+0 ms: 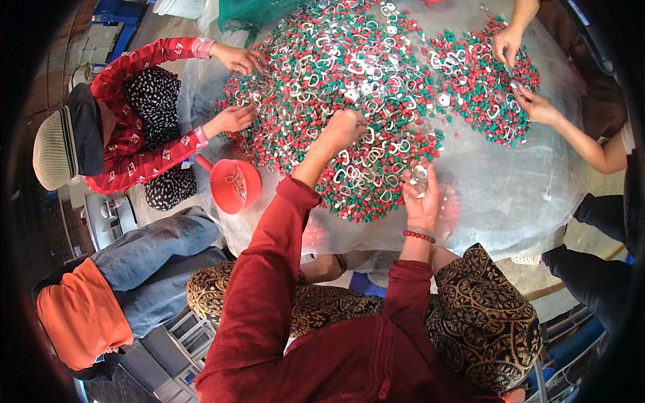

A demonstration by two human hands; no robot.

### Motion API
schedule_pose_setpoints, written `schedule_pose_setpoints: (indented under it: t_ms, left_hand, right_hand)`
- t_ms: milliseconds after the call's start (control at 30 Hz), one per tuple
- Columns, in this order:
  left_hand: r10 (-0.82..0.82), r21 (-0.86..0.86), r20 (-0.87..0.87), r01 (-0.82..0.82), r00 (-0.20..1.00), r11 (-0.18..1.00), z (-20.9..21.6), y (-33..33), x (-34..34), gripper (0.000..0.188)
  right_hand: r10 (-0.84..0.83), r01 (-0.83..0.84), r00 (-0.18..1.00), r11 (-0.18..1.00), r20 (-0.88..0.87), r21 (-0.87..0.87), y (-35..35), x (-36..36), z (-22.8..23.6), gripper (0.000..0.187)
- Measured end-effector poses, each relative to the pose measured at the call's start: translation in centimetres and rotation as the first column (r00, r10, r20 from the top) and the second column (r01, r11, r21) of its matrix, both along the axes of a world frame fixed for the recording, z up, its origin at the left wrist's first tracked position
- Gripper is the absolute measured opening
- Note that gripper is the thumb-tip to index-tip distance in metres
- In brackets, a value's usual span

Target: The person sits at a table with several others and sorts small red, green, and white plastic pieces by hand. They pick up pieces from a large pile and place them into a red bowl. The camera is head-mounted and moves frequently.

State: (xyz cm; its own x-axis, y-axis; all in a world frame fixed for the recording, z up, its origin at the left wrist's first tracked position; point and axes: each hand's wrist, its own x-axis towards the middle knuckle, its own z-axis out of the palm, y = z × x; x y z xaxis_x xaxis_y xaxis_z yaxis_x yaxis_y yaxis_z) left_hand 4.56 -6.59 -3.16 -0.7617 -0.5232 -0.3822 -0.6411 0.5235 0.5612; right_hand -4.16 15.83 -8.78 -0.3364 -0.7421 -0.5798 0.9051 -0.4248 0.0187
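Note:
A wide heap of small red, green and white pieces [396,144] lies on the table, mixed with many pale D-shaped rings [373,156] and some round metal discs [351,95]. My left hand [346,127] reaches over the middle of the heap, its fingers bent together in a pinch; what they grip, if anything, is hidden. At the heap's near right edge my right hand [422,201] is turned palm up, with a beaded bracelet at the wrist. Its fingers curl round shiny round metal pieces [419,174].
A red plastic dipper [250,191] holding a few rings stands left of my left arm. Translucent sheeting [517,201] covers the table. A person in a red patterned sleeve [151,161] picks at the heap's left side; another person's hands [531,104] work over a smaller pile at right.

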Motion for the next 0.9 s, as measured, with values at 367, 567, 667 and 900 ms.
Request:
schedule_pose_setpoints:
  t_ms: [367,567,667,900]
  left_hand:
    - [-0.042,-0.286,-0.129,0.004,0.991,0.958,1.5,2.6,-4.7,0.017]
    - [-0.153,-0.768,0.184,0.239,0.971,0.594,-4.4,-3.0,-1.0,0.018]
    - [-0.119,-0.704,0.333,0.331,0.935,0.628,-4.6,-2.2,0.2,0.02]
    - [-0.084,-0.804,0.118,0.145,0.989,0.577,-4.0,0.0,3.9,0.026]
  right_hand:
    - [0.005,0.016,0.995,0.979,0.1,-0.204,0.4,-0.2,-1.0,0.027]
    - [0.004,0.026,0.995,0.96,0.104,-0.28,0.1,-0.9,0.9,0.03]
    - [-0.021,0.024,1.0,0.984,0.017,-0.174,0.0,-0.8,1.8,0.036]
    - [-0.032,0.031,0.999,0.995,-0.006,-0.095,-1.0,0.0,2.6,0.035]
